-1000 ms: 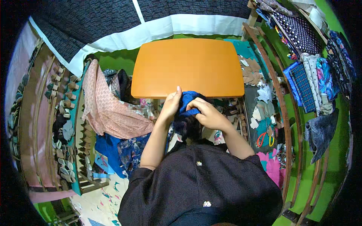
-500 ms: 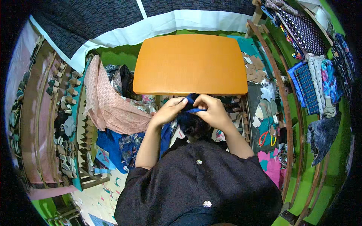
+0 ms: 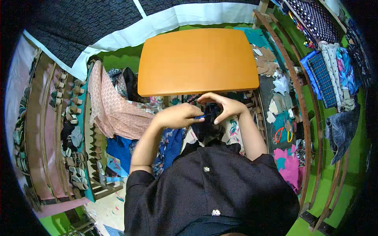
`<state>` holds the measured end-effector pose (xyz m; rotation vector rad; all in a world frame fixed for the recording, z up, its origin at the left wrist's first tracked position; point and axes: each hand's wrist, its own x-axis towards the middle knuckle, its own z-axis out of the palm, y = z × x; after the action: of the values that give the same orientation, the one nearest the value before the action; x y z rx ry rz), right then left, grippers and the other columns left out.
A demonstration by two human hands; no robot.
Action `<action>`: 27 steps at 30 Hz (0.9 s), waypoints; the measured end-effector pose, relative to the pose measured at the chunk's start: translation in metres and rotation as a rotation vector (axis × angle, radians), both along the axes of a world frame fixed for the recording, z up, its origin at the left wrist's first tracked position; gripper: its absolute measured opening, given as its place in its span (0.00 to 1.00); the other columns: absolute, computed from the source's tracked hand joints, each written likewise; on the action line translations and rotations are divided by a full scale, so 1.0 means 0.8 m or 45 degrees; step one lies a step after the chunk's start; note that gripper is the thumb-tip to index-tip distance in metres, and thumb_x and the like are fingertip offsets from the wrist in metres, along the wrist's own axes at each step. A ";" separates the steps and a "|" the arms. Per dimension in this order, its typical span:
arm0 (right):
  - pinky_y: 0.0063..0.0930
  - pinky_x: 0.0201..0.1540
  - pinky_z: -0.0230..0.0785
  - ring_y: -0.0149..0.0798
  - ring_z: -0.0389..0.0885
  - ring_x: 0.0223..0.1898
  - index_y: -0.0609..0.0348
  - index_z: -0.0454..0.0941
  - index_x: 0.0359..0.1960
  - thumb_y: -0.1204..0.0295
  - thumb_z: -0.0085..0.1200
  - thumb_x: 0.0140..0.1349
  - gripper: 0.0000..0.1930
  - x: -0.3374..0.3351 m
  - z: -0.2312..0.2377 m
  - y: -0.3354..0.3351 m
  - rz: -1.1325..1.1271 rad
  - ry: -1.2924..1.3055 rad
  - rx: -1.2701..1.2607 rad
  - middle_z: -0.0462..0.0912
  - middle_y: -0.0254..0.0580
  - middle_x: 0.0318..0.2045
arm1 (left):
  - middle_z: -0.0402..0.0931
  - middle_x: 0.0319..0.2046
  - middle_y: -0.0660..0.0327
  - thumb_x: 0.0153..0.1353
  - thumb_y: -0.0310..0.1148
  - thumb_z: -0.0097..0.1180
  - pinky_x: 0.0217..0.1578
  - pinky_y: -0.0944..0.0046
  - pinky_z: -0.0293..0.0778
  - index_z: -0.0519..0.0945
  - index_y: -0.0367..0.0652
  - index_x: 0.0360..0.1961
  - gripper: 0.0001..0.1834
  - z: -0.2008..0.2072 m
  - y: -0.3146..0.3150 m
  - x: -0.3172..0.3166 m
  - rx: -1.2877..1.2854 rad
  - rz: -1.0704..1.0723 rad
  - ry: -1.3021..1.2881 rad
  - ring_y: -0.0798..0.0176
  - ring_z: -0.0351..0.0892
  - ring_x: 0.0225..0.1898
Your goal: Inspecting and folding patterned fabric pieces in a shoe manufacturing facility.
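Note:
My left hand (image 3: 179, 115) is closed in a pinch on a small piece of blue cloth (image 3: 201, 117), most of it hidden by the fingers. My right hand (image 3: 227, 107) curves beside it, thumb and fingers apart, with nothing plainly gripped. Between and below both hands hangs a glossy black bunch (image 3: 207, 131) that looks like hair, in front of the black buttoned top (image 3: 212, 177) I wear. Just beyond my fingers lies the near edge of an orange-brown table (image 3: 199, 61).
Peach patterned cloth (image 3: 112, 106) drapes at the left, with blue fabric (image 3: 120, 151) below it. Shoe-form racks (image 3: 75, 133) stand farther left. At the right are fabric scraps (image 3: 287, 165), scissors with orange and yellow handles (image 3: 278, 135), and wooden rails (image 3: 301, 106) with hanging cloths (image 3: 323, 74).
My right hand has let go of the blue cloth and spread its fingers. The left hand has turned flatter and keeps its pinch. The view has shifted slightly.

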<state>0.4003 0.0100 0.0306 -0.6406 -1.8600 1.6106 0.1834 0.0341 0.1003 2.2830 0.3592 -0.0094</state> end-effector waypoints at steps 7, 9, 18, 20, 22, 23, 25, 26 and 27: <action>0.34 0.41 0.66 0.43 0.77 0.39 0.63 0.74 0.37 0.73 0.52 0.43 0.16 -0.017 -0.144 0.003 -0.031 -0.629 0.125 0.78 0.51 0.34 | 0.73 0.34 0.48 0.55 0.28 0.48 0.39 0.60 0.67 0.72 0.34 0.38 0.11 0.110 0.026 -0.021 0.353 0.175 -0.221 0.52 0.72 0.37; 0.37 0.37 0.66 0.48 0.77 0.36 0.59 0.76 0.32 0.67 0.52 0.44 0.13 0.000 -0.214 -0.004 -0.279 -0.782 0.070 0.78 0.52 0.31 | 0.74 0.36 0.53 0.56 0.27 0.47 0.41 0.64 0.66 0.71 0.34 0.43 0.14 0.119 0.031 -0.048 0.409 0.509 -0.392 0.60 0.72 0.38; 0.33 0.42 0.63 0.50 0.74 0.38 0.59 0.77 0.32 0.78 0.48 0.39 0.14 0.045 -0.312 -0.096 -1.069 -0.811 0.064 0.78 0.49 0.32 | 0.72 0.30 0.62 0.61 0.42 0.44 0.33 0.70 0.68 0.70 0.35 0.43 0.19 0.156 0.053 -0.140 0.074 1.417 -1.490 0.69 0.71 0.29; 0.26 0.44 0.62 0.42 0.75 0.38 0.65 0.76 0.33 0.84 0.44 0.35 0.18 0.065 -0.299 -0.102 -1.155 -0.563 -0.584 0.78 0.48 0.32 | 0.72 0.29 0.63 0.61 0.43 0.45 0.33 0.71 0.68 0.71 0.36 0.42 0.19 0.156 0.058 -0.150 0.052 1.447 -1.497 0.71 0.71 0.28; 0.25 0.45 0.62 0.39 0.74 0.39 0.65 0.76 0.34 0.84 0.44 0.36 0.18 0.098 -0.295 -0.112 -1.297 -0.484 -0.332 0.78 0.46 0.34 | 0.73 0.31 0.62 0.62 0.40 0.44 0.34 0.72 0.67 0.71 0.37 0.41 0.16 0.147 0.069 -0.167 0.061 1.464 -1.470 0.71 0.71 0.31; 0.25 0.45 0.62 0.39 0.74 0.39 0.65 0.75 0.35 0.85 0.43 0.37 0.19 0.118 -0.293 -0.117 -1.402 -0.542 -0.158 0.78 0.46 0.33 | 0.73 0.33 0.61 0.63 0.37 0.42 0.36 0.73 0.67 0.72 0.37 0.40 0.14 0.142 0.075 -0.172 0.069 1.484 -1.439 0.72 0.72 0.33; 0.25 0.42 0.64 0.40 0.75 0.37 0.66 0.75 0.35 0.85 0.40 0.38 0.19 0.157 -0.278 -0.137 -1.597 -0.599 0.000 0.77 0.46 0.32 | 0.72 0.31 0.65 0.63 0.38 0.43 0.35 0.76 0.64 0.73 0.37 0.38 0.14 0.128 0.085 -0.174 0.067 1.464 -1.318 0.74 0.69 0.31; 0.26 0.39 0.65 0.41 0.75 0.35 0.65 0.75 0.34 0.85 0.38 0.38 0.19 0.179 -0.272 -0.146 -1.692 -0.591 -0.010 0.77 0.46 0.30 | 0.71 0.31 0.66 0.63 0.39 0.43 0.35 0.76 0.63 0.73 0.37 0.38 0.15 0.121 0.095 -0.183 0.056 1.354 -1.239 0.74 0.68 0.30; 0.26 0.39 0.66 0.40 0.75 0.35 0.63 0.75 0.35 0.84 0.37 0.40 0.18 0.203 -0.264 -0.156 -1.775 -0.551 -0.212 0.77 0.44 0.30 | 0.70 0.29 0.67 0.63 0.40 0.43 0.37 0.75 0.62 0.73 0.36 0.39 0.16 0.116 0.098 -0.173 0.070 1.365 -1.202 0.74 0.66 0.31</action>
<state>0.5625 -0.1148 -0.1805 -1.8936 -0.9351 0.6614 0.0452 0.1126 0.1932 1.6213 0.9792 1.5326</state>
